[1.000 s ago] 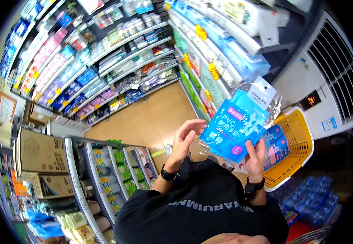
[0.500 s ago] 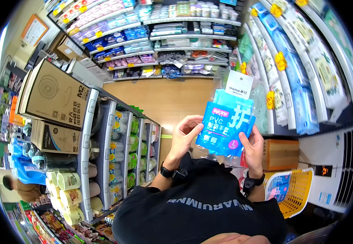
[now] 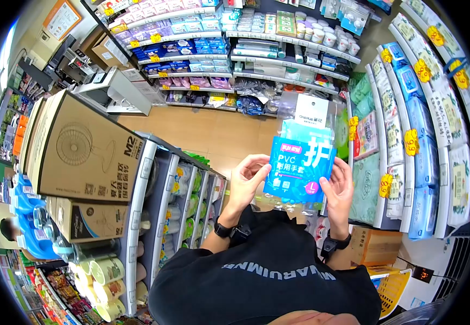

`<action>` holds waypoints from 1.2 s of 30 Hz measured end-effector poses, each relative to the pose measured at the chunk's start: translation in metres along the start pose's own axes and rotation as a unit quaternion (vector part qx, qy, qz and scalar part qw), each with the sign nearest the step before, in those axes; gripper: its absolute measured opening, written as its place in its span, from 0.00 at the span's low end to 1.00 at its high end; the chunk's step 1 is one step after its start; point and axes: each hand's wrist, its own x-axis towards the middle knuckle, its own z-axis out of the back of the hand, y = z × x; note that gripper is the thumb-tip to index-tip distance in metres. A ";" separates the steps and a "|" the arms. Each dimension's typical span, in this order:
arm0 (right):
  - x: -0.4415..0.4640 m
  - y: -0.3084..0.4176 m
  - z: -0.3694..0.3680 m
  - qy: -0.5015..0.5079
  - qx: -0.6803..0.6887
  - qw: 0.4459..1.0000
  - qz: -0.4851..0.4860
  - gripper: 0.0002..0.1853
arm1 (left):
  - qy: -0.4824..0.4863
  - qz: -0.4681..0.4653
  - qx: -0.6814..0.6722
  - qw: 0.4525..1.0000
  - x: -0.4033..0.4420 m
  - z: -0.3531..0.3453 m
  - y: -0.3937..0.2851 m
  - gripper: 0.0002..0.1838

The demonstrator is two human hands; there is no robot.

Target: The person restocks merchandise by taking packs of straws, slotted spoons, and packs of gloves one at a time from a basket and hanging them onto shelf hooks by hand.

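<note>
A clear plastic packet of blue PVC gloves (image 3: pixel 300 165) with a white hang tag is held upright in front of the chest. My left hand (image 3: pixel 250 181) pinches its left edge, thumb on the front face. On the right edge, my right hand (image 3: pixel 336 189) has its thumb on the front and its fingers behind. Both hands wear black wristbands.
Stacked fan boxes (image 3: pixel 86 149) stand on a shelf unit (image 3: pixel 137 216) at left. Tissue packs fill the right shelves (image 3: pixel 402 135). Behind is a stocked wall shelf (image 3: pixel 294 43). A yellow basket (image 3: pixel 392 292) is low at right, near a carton (image 3: pixel 375 246). A person (image 3: pixel 8 230) is partly visible far left.
The packet has been turned more upright and facing me, and my left hand has closed on its left edge. The view has swung right, so the basket now sits lower and partly hidden.
</note>
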 end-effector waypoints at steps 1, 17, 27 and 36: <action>0.006 -0.003 -0.007 -0.001 0.000 1.000 0.000 0.31 | 0.001 0.001 0.001 1.000 0.008 0.006 -0.001 0.12; 0.051 -0.013 -0.057 -0.025 -0.011 0.999 -0.020 0.33 | -0.002 0.000 -0.013 1.000 0.067 0.058 0.014 0.09; 0.062 -0.028 -0.047 -0.030 -0.040 0.999 -0.021 0.34 | 0.090 0.010 -0.064 0.994 0.073 0.061 0.016 0.19; 0.061 -0.055 -0.049 0.028 0.029 0.994 -0.098 0.30 | 0.222 0.125 -0.065 0.965 0.080 0.051 0.029 0.37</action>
